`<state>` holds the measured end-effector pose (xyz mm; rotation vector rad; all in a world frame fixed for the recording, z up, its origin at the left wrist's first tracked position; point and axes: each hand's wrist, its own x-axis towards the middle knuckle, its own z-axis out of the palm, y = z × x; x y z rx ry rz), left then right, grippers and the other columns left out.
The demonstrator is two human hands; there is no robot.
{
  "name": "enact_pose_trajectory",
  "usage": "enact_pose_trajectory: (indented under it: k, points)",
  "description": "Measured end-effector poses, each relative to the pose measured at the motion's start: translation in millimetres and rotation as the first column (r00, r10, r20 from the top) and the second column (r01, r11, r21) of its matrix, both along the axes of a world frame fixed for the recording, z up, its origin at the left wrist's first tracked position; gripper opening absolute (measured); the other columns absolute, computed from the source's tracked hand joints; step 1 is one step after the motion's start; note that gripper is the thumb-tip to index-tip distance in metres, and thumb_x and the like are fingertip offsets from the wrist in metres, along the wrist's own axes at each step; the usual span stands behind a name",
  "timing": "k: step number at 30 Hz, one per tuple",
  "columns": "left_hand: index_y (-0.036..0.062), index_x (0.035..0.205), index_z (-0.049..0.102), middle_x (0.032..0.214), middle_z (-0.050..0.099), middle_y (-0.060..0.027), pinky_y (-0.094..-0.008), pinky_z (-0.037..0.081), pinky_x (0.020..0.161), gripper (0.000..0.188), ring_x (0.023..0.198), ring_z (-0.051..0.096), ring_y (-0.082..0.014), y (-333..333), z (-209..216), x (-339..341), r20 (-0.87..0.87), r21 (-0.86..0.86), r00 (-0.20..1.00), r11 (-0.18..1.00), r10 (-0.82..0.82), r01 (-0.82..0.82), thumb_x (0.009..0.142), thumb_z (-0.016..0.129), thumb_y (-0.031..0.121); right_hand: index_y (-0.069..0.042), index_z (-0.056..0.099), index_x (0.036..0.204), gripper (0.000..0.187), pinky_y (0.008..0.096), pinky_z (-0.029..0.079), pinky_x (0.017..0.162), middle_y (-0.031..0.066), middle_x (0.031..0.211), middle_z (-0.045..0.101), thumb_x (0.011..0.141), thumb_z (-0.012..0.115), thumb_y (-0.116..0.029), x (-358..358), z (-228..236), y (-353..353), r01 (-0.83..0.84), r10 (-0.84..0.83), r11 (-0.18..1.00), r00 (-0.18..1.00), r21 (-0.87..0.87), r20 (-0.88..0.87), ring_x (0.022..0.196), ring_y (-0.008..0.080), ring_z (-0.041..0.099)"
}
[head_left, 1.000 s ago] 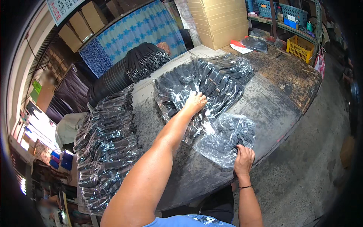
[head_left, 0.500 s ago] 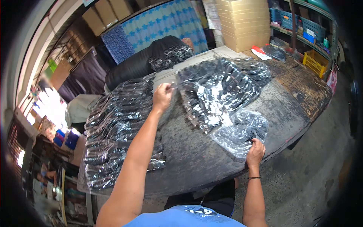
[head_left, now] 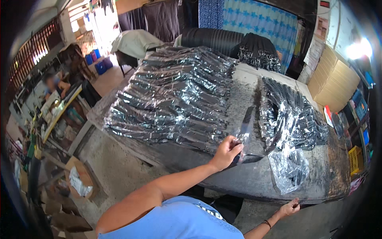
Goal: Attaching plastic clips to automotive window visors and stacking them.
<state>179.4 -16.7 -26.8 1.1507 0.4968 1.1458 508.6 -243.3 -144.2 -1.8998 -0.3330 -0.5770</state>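
My left hand (head_left: 226, 154) is closed around a black belt in a clear plastic sleeve (head_left: 248, 124), which stands up from the fist over the table's near edge. To the left lies a wide layer of black belts in shiny clear sleeves (head_left: 171, 95). On the right is a heap of black belts with metal buckles (head_left: 286, 111), partly under clear film. A crumpled clear plastic bag (head_left: 289, 169) with small dark pieces inside lies in front of that heap. My right hand (head_left: 288, 208) is just off the near edge, fingers curled; what they pinch is too small to tell.
The dark worn table (head_left: 318, 171) has a curved near edge. At its back lie a bundle of black straps (head_left: 215, 42) and a buckled pile (head_left: 258, 53). Cardboard (head_left: 334, 79) and a yellow crate (head_left: 355, 160) stand right. A person (head_left: 55, 87) sits far left.
The view has swung left. My left hand has come back toward the near edge, with a sleeved belt now visible in it. My right hand has left the clear plastic bag.
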Motion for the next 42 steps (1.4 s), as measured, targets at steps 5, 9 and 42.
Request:
enact_pose_trajectory:
  k: [5, 9, 42]
  points:
    - [0.0063, 0.105, 0.040, 0.095, 0.061, -0.0124, -0.0357, 0.055, 0.074, 0.013, 0.088, 0.063, -0.0205, 1, 32, 17, 0.186, -0.167, 0.973, 0.972, -0.135, 0.167, 0.096, 0.050, 0.007, 0.001, 0.060, 0.078, 0.041, 0.0338, 0.050, 0.076, 0.0066, 0.076, 0.063, 0.100, 0.048, -0.032, -88, 49, 29, -0.468, 0.570, 0.806, 0.778, 0.363, -0.265, 0.071, 0.0163, 0.059]
    - [0.0064, 0.124, 0.038, 0.101, 0.062, -0.0151, -0.0365, 0.054, 0.082, 0.028, 0.094, 0.064, -0.0236, -1, 30, 34, 0.280, -0.250, 0.945, 0.937, -0.170, 0.242, 0.097, 0.047, 0.006, 0.001, 0.057, 0.117, 0.031, 0.0387, 0.034, 0.105, 0.0172, 0.125, 0.055, 0.099, 0.043, -0.019, -175, 111, 104, -0.885, 0.884, 0.465, 0.462, 0.020, -0.075, 0.120, 0.0280, 0.050]
    - [-0.0009, 0.107, 0.058, 0.091, 0.066, -0.0049, -0.0233, 0.052, 0.061, 0.021, 0.077, 0.062, -0.0102, -11, 25, 26, -0.176, -0.116, 0.926, 0.941, -0.334, 0.318, 0.094, 0.060, 0.015, 0.001, 0.054, 0.084, 0.020, 0.0264, 0.047, 0.059, 0.0035, 0.071, 0.057, 0.098, 0.048, -0.013, -210, 106, 126, -0.815, 0.903, 0.419, 0.330, 0.400, -0.275, 0.064, 0.0110, 0.058]
